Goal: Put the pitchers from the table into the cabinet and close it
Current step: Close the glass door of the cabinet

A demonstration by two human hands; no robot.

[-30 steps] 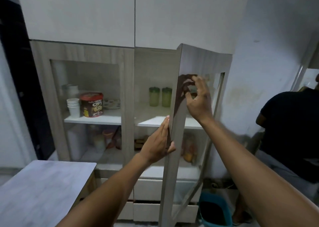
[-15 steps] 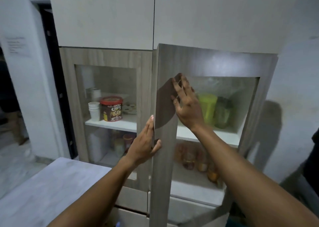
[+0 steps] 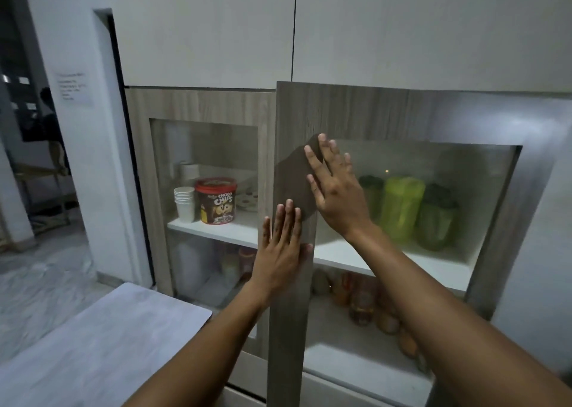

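Green pitchers (image 3: pixel 402 208) stand on the white upper shelf (image 3: pixel 387 259) inside the cabinet, seen through the glass of the right door (image 3: pixel 356 109). That wood-framed door sits nearly flush with the cabinet front. My left hand (image 3: pixel 283 245) lies flat, fingers up, on the door's left frame strip. My right hand (image 3: pixel 335 187) presses flat with spread fingers across the frame and the glass, just left of the pitchers. Neither hand holds anything.
The left cabinet door (image 3: pixel 204 106) is closed; behind its glass are stacked paper cups (image 3: pixel 184 204) and a red-lidded Choco Chips tub (image 3: pixel 216 201). Jars (image 3: pixel 365 301) fill the lower right shelf. A grey table (image 3: pixel 102 344) is at lower left, a doorway (image 3: pixel 37 159) beyond it.
The right door has swung from wide open to almost closed. Both hands went from gripping its edge to lying flat on its front. The view shifted left.
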